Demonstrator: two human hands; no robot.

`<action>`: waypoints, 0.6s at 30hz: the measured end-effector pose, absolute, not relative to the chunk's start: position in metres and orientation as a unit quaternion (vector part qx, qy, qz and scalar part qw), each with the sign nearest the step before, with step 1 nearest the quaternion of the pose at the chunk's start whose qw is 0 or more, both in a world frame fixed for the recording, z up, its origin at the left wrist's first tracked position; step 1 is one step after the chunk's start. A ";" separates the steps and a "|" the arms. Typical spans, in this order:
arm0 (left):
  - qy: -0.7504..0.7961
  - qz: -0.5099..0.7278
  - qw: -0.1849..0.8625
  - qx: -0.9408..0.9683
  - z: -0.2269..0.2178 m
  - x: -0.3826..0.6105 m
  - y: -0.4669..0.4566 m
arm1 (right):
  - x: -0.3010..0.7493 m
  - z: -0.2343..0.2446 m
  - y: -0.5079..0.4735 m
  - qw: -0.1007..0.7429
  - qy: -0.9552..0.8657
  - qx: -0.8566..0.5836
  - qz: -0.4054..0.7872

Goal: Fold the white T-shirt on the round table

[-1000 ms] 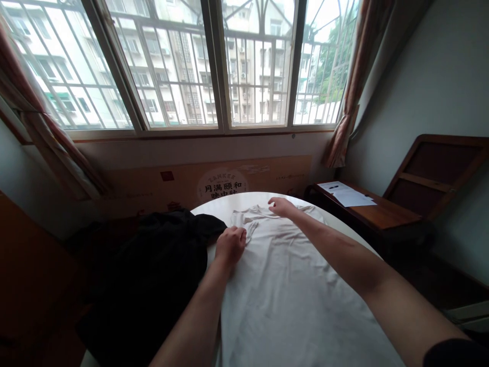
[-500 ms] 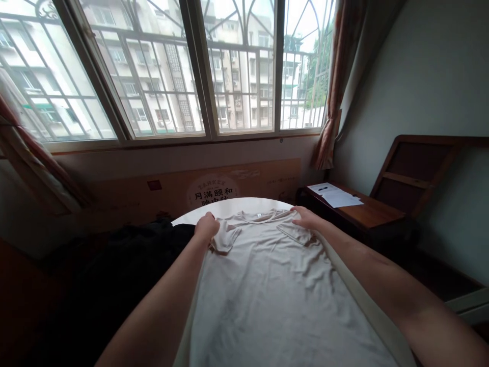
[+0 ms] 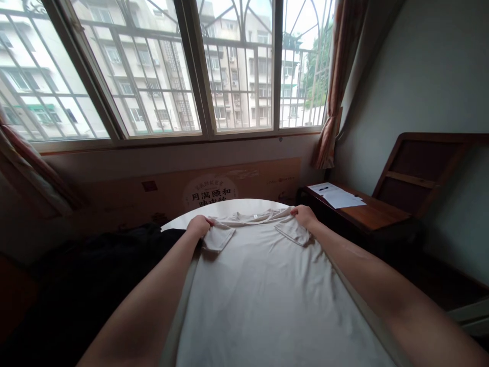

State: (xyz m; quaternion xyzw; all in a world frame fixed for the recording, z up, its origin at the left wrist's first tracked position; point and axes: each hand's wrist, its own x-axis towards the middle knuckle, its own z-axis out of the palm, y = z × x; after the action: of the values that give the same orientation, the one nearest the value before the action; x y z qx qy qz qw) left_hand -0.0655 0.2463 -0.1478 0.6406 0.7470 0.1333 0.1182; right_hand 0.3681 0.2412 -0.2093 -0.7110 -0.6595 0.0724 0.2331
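A pale, off-white T-shirt lies spread over a round white table, its neckline toward the far edge and its body running toward me. My left hand pinches the shirt at the left shoulder, just above the left sleeve. At the right shoulder my right hand is closed on the cloth, above the right sleeve. Both sleeves lie folded inward over the front of the shirt. The cloth between my hands looks drawn taut, with light creases on the right side.
Dark black cloth is heaped at the left of the table. On the right stands a wooden side table with white papers and a pen. A printed cardboard panel leans below the barred window, with a curtain beside it.
My left hand has moved left with the shirt's shoulder, and the shirt is stretched wider. Wrinkles across its front have smoothed. My right hand stays near the right shoulder.
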 end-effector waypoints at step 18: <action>0.698 0.035 -0.013 0.715 -0.126 -0.035 0.170 | 0.333 -0.176 0.208 0.191 -0.702 -0.686 -0.026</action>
State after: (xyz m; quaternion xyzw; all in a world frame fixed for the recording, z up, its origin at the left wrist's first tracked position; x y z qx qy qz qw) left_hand -0.0349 0.1703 -0.1265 0.7153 0.6978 0.0354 -0.0132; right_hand 0.3325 0.2078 -0.1756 -0.6860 -0.7017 -0.0265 0.1906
